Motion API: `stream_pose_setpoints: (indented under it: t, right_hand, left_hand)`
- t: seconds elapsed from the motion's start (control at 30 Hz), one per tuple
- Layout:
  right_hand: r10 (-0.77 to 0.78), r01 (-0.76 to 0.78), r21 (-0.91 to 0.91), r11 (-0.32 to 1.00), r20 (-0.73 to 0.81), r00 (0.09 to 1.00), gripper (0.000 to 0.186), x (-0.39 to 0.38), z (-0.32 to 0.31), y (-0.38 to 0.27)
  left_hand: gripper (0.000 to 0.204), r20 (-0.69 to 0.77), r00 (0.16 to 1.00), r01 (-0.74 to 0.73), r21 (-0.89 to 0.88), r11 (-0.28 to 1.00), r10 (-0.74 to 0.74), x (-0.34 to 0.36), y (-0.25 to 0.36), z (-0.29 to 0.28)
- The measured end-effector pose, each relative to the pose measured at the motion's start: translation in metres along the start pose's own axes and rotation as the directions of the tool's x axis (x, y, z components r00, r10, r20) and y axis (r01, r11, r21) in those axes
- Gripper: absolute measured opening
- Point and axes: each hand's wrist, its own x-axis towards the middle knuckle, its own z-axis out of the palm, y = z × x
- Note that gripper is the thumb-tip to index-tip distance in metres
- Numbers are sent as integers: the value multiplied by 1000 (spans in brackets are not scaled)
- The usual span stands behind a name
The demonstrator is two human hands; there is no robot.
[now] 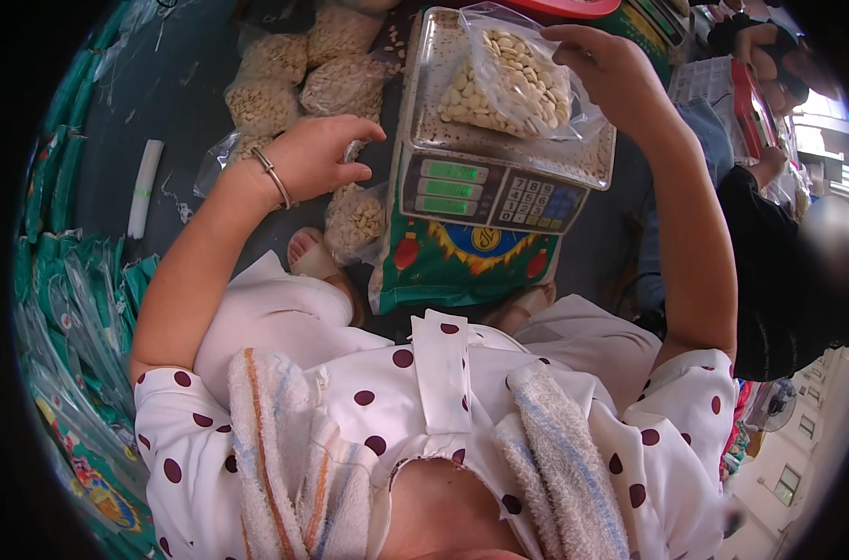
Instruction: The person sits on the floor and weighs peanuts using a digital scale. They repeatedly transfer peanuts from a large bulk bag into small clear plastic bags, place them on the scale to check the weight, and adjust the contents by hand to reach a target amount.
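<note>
A clear plastic bag of pale flat beans or seeds rests on the metal tray of a digital scale. My right hand pinches that bag's upper right edge. My left hand, a bangle at its wrist, hovers left of the scale with thumb and fingers apart, beside other filled bags; plastic shows behind its fingers. One small bag lies below it. The scale stands on a green printed sack.
More filled bags lie behind my left hand, near a white roll. Green empty sacks pile along the left. Another person in dark clothes is close on my right, with others and a red-edged crate farther back.
</note>
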Motion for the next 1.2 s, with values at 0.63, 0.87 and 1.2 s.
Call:
stream_pose_setpoints:
  t: [0.63, 0.87, 1.2]
  right_hand:
    - [191, -858, 438, -268, 897, 398, 21, -158, 64, -60]
    - [250, -877, 461, -136, 872, 420, 21, -153, 101, -64]
    - [115, -425, 412, 806, 595, 795, 33, -87, 152, -123]
  left_hand:
    - [45, -9, 1000, -30, -3, 1000, 30, -6, -9, -2]
    - [45, -28, 999, -26, -15, 1000, 25, -18, -11, -1]
    - [45, -35, 998, -47, -29, 998, 46, -13, -10, -3]
